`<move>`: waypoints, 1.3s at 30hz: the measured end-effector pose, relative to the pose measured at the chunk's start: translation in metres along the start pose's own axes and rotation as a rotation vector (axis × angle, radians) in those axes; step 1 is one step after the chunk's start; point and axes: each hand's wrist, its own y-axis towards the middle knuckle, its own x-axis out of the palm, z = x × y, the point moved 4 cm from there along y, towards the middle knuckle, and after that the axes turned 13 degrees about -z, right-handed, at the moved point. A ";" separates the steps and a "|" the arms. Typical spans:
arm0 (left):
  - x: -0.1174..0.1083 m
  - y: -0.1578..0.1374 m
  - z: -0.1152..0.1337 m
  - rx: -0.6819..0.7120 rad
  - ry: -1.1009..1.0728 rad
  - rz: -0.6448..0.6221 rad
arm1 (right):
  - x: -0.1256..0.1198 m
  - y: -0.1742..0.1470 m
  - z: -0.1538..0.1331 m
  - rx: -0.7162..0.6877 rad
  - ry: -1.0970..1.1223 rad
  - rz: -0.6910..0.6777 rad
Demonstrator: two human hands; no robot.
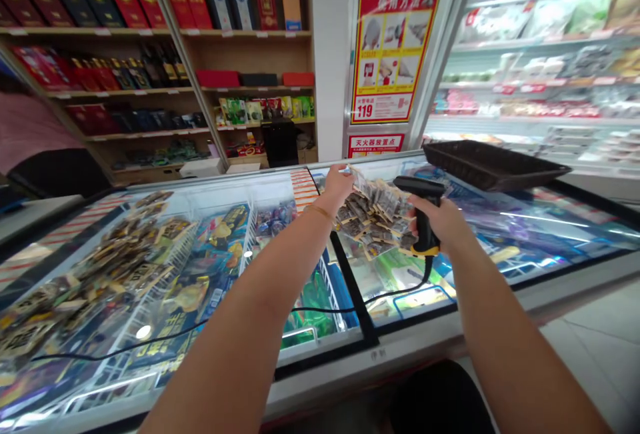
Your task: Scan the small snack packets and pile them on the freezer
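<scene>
My right hand (443,222) is wrapped round the handle of a black and yellow barcode scanner (424,237), whose head points left over a heap of small packets (376,214). These packets are clear with tan edges and dark contents, piled on the glass freezer lid (387,301). At the far left side of the heap, my left hand (340,186) has its fingers closed on a clear packet (358,179); the fingertips are partly hidden. From the scanner a black cable (320,311) trails left across the lids, passing behind my left forearm.
A larger spread of similar packets (115,267) lies on the left. Behind the heap to the right sits a dark brown tray (495,161). Shelves of boxes (240,4) and a lit display fridge (540,61) stand beyond. At far left, a person in a pink top (30,121) is partly visible.
</scene>
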 end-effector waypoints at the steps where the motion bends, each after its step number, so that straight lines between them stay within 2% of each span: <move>1: -0.001 0.002 0.001 0.024 0.035 0.001 | 0.003 0.000 0.000 0.009 -0.003 -0.012; 4: -0.014 0.001 0.004 0.153 0.175 0.013 | 0.022 -0.002 -0.001 0.019 -0.014 -0.041; 7: -0.045 -0.010 0.004 0.226 0.278 0.042 | 0.053 -0.004 -0.005 0.016 -0.014 -0.097; 9: -0.076 -0.022 0.000 0.196 0.331 0.078 | 0.080 -0.006 -0.006 0.018 -0.017 -0.155; 12: -0.139 -0.053 -0.010 0.115 0.451 0.175 | 0.123 -0.012 -0.005 0.006 -0.029 -0.256; 15: -0.207 -0.099 -0.017 -0.002 0.689 0.268 | 0.165 -0.020 -0.001 -0.019 -0.046 -0.362; 18: -0.267 -0.154 -0.025 -0.282 0.994 0.385 | 0.198 -0.028 0.006 -0.064 -0.098 -0.480; 22: -0.314 -0.209 -0.039 -0.594 1.181 0.499 | 0.224 -0.035 0.019 -0.069 -0.115 -0.574; 26: -0.334 -0.225 -0.056 -0.790 1.147 0.496 | 0.228 -0.036 0.037 -0.067 -0.092 -0.604; 31: -0.333 -0.225 -0.063 -0.799 1.190 0.418 | 0.218 -0.035 0.054 -0.053 -0.091 -0.609; 34: -0.324 -0.220 -0.061 -0.686 1.253 0.387 | 0.218 -0.035 0.056 -0.054 -0.072 -0.611; 39: -0.303 -0.201 -0.060 -0.325 1.311 0.344 | 0.225 -0.037 0.059 -0.075 -0.107 -0.629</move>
